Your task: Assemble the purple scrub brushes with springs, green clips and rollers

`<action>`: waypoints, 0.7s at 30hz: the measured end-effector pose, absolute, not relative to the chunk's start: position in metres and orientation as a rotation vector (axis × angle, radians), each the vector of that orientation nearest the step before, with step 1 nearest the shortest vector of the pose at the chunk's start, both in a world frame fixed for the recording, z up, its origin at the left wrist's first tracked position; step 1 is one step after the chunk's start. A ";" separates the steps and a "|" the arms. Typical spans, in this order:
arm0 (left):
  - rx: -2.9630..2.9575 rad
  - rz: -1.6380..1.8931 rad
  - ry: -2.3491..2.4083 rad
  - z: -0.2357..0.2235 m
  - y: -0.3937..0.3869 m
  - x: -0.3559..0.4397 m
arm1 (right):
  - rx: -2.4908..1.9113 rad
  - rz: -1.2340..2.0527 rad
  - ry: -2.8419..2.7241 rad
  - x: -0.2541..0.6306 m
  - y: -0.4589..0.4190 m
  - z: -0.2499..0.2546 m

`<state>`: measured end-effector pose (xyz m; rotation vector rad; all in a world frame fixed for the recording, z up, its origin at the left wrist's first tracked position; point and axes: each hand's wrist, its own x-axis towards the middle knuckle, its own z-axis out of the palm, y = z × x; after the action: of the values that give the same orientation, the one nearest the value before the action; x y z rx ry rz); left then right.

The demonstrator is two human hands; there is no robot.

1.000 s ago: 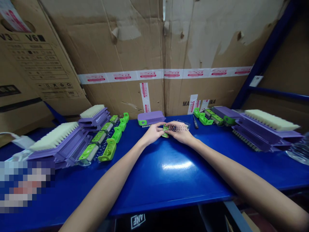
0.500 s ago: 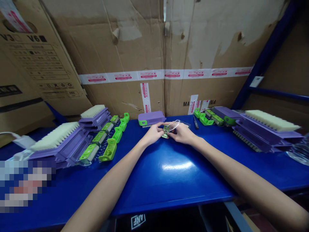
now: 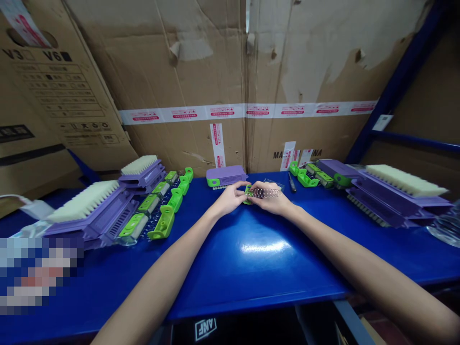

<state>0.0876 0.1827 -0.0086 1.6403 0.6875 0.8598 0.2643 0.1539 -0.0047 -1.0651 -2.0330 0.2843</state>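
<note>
My left hand [image 3: 230,199] pinches a small green plastic piece [image 3: 247,193] near the middle of the blue table. Close beside it, my right hand [image 3: 272,203] has its fingers closed at the near end of a shiny coil spring [image 3: 265,192]. The spring lies roughly level, its left end at the green piece and its loose end over the back of my right hand. Whether the two are joined is too small to tell. Just behind my left hand lies a purple brush [image 3: 226,175] with a green end and pale bristles underneath.
Purple brush parts with cream bristles [image 3: 84,200] are stacked at left, with green-and-grey blocks [image 3: 148,203], green brackets [image 3: 163,223] and springs alongside. Similar purple parts [image 3: 391,196] and green brackets [image 3: 307,178] lie at right, near a dark screwdriver [image 3: 292,182]. Cardboard [image 3: 179,72] walls the back.
The coil spring has swung from an upward arc to a level position over my right hand. The green piece is turned more upright between my fingers.
</note>
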 end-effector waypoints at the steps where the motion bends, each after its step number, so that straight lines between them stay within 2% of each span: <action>1: 1.633 0.860 0.678 -0.009 0.183 0.088 | -1.066 0.283 -2.028 0.264 0.154 -0.005; 9: 1.621 0.887 0.643 -0.014 0.187 0.088 | -0.989 0.155 -2.195 0.264 0.152 -0.002; 21: 1.670 0.907 0.758 -0.012 0.183 0.094 | -1.129 0.293 -1.995 0.257 0.152 -0.002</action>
<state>0.0939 0.1829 -0.0119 1.6697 0.7583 0.9071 0.2566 0.1519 -0.0016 -1.1294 -1.9949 0.2927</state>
